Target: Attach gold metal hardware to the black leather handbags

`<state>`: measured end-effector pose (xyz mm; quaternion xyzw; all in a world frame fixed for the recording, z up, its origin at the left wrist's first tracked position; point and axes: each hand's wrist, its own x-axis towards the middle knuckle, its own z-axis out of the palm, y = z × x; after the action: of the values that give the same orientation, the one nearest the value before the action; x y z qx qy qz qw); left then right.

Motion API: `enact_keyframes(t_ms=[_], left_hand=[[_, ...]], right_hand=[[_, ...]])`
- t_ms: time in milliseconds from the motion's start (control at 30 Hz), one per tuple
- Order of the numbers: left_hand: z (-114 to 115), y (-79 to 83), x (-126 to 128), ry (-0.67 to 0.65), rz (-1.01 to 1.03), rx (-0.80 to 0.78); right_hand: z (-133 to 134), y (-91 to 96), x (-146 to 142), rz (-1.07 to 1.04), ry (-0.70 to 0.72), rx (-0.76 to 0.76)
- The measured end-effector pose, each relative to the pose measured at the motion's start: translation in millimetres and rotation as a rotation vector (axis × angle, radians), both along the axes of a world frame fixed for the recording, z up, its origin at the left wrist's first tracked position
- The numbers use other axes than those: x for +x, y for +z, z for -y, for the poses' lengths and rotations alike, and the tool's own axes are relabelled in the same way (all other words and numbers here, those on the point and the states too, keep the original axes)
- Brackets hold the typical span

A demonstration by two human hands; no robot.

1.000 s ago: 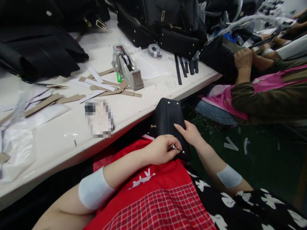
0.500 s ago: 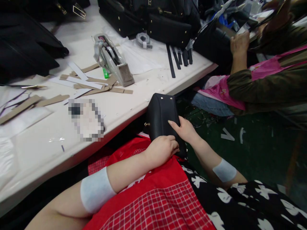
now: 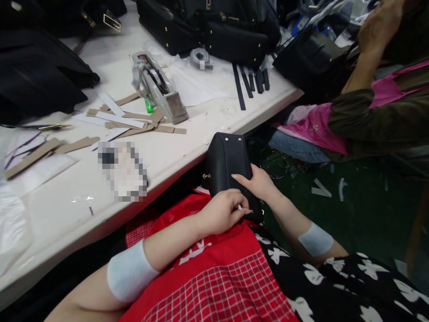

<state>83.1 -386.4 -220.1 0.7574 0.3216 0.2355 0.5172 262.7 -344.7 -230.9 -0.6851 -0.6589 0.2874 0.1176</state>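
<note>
Tape dispenser (image 3: pixel 176 107) beside tan strips (image 3: pixel 136 131)

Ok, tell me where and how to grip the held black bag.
Grip the black bag probably along its right side, from the right, thumb over the studded face: its left side carries a jutting metal fitting and faces the table.

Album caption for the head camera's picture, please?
Left hand and right hand on a black bag beside a cluttered white table.

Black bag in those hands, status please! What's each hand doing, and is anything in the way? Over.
Right hand holding black bag, thumb across it. Left hand pinching small pale item at bag's near end. That hand covers part of bag.
</note>
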Motion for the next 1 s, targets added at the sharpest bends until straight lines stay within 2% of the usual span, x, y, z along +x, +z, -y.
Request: enact_keyframes(t_ms=[200,300,367,433,533,633,733,833,1000], left_hand=[[-13,0.1,-22,0.253,0.258,-0.442],[-19,4.2,-39,0.334,0.353,-0.49],[-21,7.7,-52,0.368,0.37,-0.487],[-21,10.2,-65,0.427,0.356,-0.475],[-18,11.4,-82,0.581,0.313,-0.432],[-11,9.4,-94,0.725,0.258,-0.311],[0,4.6,-103,0.783,0.171,-0.121],[9,-0.3,-109,0.738,0.038,0.033],[14,0.5,-117,0.701,-0.122,0.153]], right_hand=[[-7,-15.8,6,-0.158,0.014,0.031],[-15,-15.4,20,-0.338,0.015,0.017],[-20,-1.9,36,-0.469,0.039,-0.074],[-23,20.2,51,-0.536,0.092,-0.229],[-20,50.5,57,-0.498,0.228,-0.465],[-11,57.3,38,-0.407,0.358,-0.575],[-2,46.4,11,-0.34,0.436,-0.584],[0,40.2,-7,-0.285,0.49,-0.534],[1,59.4,-25,-0.09,0.586,-0.415]])
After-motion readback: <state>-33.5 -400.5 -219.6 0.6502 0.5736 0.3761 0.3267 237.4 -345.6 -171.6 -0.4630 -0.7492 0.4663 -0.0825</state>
